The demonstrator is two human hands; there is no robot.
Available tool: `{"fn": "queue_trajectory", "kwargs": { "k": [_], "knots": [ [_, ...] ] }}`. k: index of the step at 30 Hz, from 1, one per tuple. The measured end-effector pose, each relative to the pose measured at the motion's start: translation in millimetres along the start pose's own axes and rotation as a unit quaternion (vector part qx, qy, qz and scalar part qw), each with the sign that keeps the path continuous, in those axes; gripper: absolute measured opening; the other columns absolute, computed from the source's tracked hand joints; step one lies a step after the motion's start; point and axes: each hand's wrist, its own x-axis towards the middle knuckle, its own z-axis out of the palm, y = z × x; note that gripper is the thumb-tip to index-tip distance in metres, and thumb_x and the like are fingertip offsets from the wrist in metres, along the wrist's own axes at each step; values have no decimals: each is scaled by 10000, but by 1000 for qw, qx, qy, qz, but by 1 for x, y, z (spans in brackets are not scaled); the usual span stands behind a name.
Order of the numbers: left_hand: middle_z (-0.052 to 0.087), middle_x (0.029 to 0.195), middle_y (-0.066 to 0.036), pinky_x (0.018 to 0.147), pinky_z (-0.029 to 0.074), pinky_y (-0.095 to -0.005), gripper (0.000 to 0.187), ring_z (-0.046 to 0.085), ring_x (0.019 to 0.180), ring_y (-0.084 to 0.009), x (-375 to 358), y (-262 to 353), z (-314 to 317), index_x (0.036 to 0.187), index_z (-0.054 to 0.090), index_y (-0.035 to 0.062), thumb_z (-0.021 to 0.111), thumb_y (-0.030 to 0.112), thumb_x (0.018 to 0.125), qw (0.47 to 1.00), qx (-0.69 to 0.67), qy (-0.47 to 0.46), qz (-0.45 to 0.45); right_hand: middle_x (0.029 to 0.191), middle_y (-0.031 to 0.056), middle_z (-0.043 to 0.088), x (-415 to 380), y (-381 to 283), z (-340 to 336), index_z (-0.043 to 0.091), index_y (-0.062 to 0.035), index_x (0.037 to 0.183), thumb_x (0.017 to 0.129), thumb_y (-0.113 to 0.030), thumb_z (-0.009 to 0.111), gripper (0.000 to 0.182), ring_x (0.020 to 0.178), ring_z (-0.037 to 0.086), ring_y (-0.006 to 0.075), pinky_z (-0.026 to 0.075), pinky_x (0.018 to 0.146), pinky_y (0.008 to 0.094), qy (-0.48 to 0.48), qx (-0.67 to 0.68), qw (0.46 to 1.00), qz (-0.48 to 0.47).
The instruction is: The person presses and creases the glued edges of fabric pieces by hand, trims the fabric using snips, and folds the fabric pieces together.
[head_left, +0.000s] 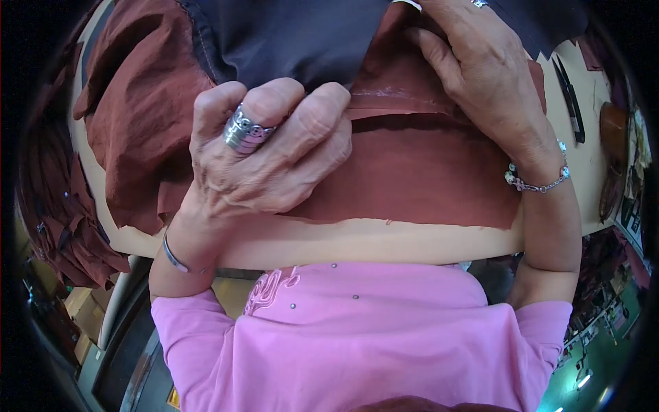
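The left hand (264, 154), wearing a wide silver ring (244, 130), pinches the edge of dark cloth (288, 34) over rust-red fabric (419, 178). The right hand (480, 65) presses the same fabric on the table (371, 240). Scissors (570, 96) lie at the right.
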Motion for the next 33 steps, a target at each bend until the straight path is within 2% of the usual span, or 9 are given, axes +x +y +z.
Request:
{"fn": "queue_trajectory", "kwargs": {
  "k": [6, 12, 15, 18, 21, 23, 26, 28, 33],
  "knots": [
    [613, 1030, 27, 787, 405, -319, 269, 593, 870, -180, 4, -2, -2, 929, 677, 189, 686, 127, 668, 999, 15, -15, -41, 1003, 191, 636, -1, 2, 1, 578, 8, 1096, 746, 36, 608, 352, 917, 617, 358, 493, 817, 403, 8, 39, 999, -20],
    [615, 1080, 6, 883, 411, -365, 279, 560, 1027, -239, 2, -17, -7, 967, 688, 146, 666, 374, 808, 986, 71, -63, -136, 934, 185, 625, -1, 7, 7, 588, 14, 1031, 756, 14, 622, 276, 864, 610, 354, 491, 784, 394, 45, 33, 998, -42],
    [619, 1094, -4, 905, 399, -365, 291, 562, 1056, -246, 0, -24, -8, 986, 681, 137, 632, 382, 838, 976, 83, -88, -182, 910, 180, 618, -1, 5, 6, 588, 13, 1019, 766, -3, 625, 256, 844, 605, 351, 489, 769, 390, 33, 30, 999, -30],
    [626, 1111, -5, 882, 416, -353, 214, 567, 1066, -247, -1, -29, -8, 1005, 679, 140, 666, 276, 839, 970, 72, -89, -215, 898, 176, 614, -1, 3, 4, 588, 12, 1014, 776, -12, 620, 241, 834, 604, 347, 486, 758, 388, 13, 22, 1000, -11],
    [641, 1107, -17, 876, 425, -338, 216, 593, 1025, -231, 3, -32, -11, 1019, 682, 147, 707, 197, 810, 984, 84, 8, -156, 887, 173, 610, 0, 2, 1, 588, 11, 1009, 780, -15, 617, 232, 825, 603, 343, 484, 748, 385, 14, 20, 999, -21],
    [657, 1084, -26, 867, 434, -332, 263, 607, 990, -211, 0, -25, -14, 1032, 684, 158, 729, 154, 772, 992, -2, 67, -106, 884, 171, 609, 0, 3, 1, 590, 9, 1007, 779, -16, 616, 230, 823, 602, 339, 483, 746, 383, -4, 16, 1000, -15],
    [683, 1032, -25, 805, 460, -311, 341, 610, 916, -168, 4, 0, -36, 1027, 702, 150, 689, 87, 691, 993, -96, -34, -63, 885, 169, 609, 0, 4, 2, 592, 5, 1008, 776, -17, 615, 234, 825, 602, 338, 482, 749, 385, -4, 35, 999, -15],
    [669, 1027, -16, 784, 463, -310, 365, 602, 899, -175, 10, 6, -12, 1031, 701, 121, 654, 94, 670, 995, -90, 29, -21, 888, 168, 610, 1, 3, 1, 594, 1, 1011, 774, -17, 615, 239, 829, 600, 338, 481, 754, 388, -3, 34, 999, -26],
    [623, 949, -12, 771, 450, -328, 358, 601, 879, -196, 5, -2, 1, 1022, 685, 129, 640, 122, 667, 997, -77, 1, -26, 901, 169, 614, 1, 3, 1, 597, -4, 1021, 766, -19, 621, 256, 837, 599, 342, 481, 760, 393, 6, 25, 999, -32]
  ]
}}
